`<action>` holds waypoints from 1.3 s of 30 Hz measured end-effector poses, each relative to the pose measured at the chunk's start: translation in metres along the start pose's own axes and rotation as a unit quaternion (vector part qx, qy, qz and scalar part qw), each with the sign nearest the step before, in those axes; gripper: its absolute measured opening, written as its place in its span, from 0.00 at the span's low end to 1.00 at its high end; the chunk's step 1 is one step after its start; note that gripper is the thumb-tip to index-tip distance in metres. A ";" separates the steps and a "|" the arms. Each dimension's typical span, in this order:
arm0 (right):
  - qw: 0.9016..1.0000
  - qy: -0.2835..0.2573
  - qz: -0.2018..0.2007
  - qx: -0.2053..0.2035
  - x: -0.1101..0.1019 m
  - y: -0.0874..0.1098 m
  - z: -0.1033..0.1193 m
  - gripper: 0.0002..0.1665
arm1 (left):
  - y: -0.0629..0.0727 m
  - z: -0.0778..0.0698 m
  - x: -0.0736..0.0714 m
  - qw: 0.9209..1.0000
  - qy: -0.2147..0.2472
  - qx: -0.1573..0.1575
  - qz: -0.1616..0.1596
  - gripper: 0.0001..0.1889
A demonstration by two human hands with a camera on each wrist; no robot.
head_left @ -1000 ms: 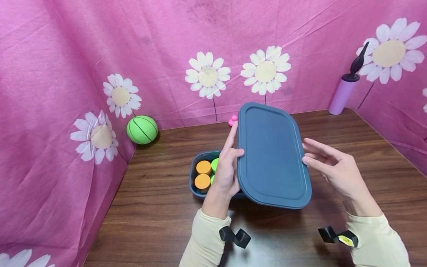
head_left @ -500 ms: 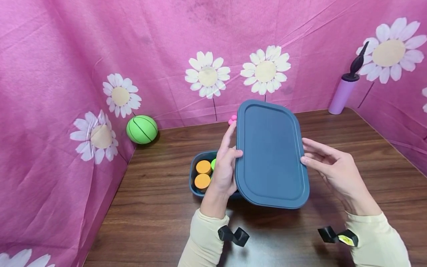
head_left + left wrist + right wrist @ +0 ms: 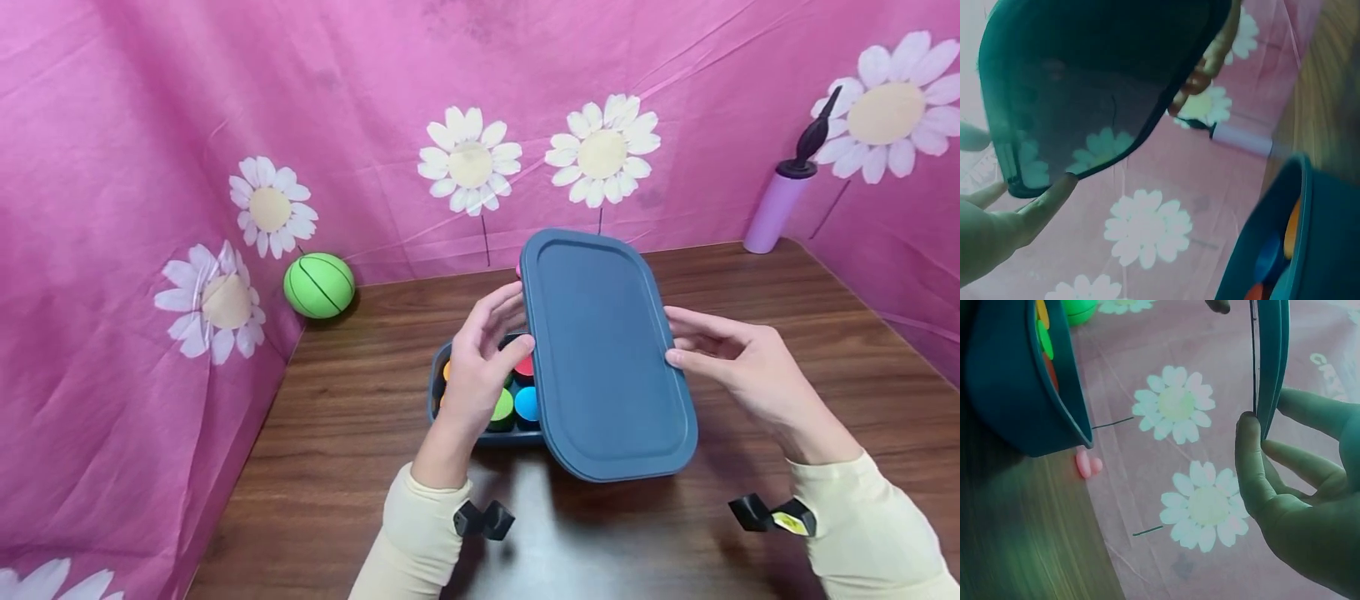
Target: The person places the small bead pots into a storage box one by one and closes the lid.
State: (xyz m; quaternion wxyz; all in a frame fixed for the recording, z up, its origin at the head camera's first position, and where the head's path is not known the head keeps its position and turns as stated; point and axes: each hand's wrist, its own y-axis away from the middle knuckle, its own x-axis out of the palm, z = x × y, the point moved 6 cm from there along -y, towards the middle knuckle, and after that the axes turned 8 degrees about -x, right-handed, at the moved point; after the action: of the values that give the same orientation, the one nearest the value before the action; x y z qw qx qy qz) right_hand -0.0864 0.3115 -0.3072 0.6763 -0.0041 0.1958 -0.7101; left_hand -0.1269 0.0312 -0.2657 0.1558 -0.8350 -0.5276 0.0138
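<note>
A dark blue rectangular lid with rounded corners is held tilted in the air, its rimmed face toward the head camera. On its left edge, my left hand grips with the thumb in front and the fingers reaching behind. My right hand pinches the opposite edge between thumb and fingers, as the right wrist view also shows. Behind the lid stands a matching dark blue box, partly covered from sight. Inside it are several round-topped pieces, among them a blue one, a green one and a red one.
A green ball lies at the table's back left. At the back right stands a lilac hand pump with a black nozzle. A small pink object sits near the box. A pink flowered cloth hangs behind the wooden table.
My left hand has shifted left and spread its fingers along the lid's edge. The lid has moved slightly left at its top, and the blue and red pieces now show.
</note>
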 end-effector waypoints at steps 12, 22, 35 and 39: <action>0.997 0.052 0.065 -0.001 0.008 -0.007 -0.006 0.34 | 0.010 0.004 -0.031 1.000 -0.011 0.009 0.019 0.41; 0.989 0.051 0.136 -0.041 0.024 -0.008 -0.004 0.32 | 0.009 0.008 -0.036 0.988 -0.107 0.036 0.108 0.64; 0.989 0.015 0.141 -0.045 0.035 -0.011 -0.002 0.30 | 0.013 0.016 -0.043 0.982 -0.073 0.080 0.153 0.68; 0.989 -0.026 0.137 -0.051 0.034 -0.009 -0.005 0.29 | 0.014 0.021 -0.045 0.982 -0.069 0.103 0.140 0.68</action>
State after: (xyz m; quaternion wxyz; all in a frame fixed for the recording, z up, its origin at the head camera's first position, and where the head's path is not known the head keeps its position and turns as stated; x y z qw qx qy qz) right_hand -0.0998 0.2803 -0.3183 0.7707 -0.0302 0.2131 -0.5997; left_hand -0.1389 -0.0093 -0.2957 0.2011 -0.8769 -0.4110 0.1471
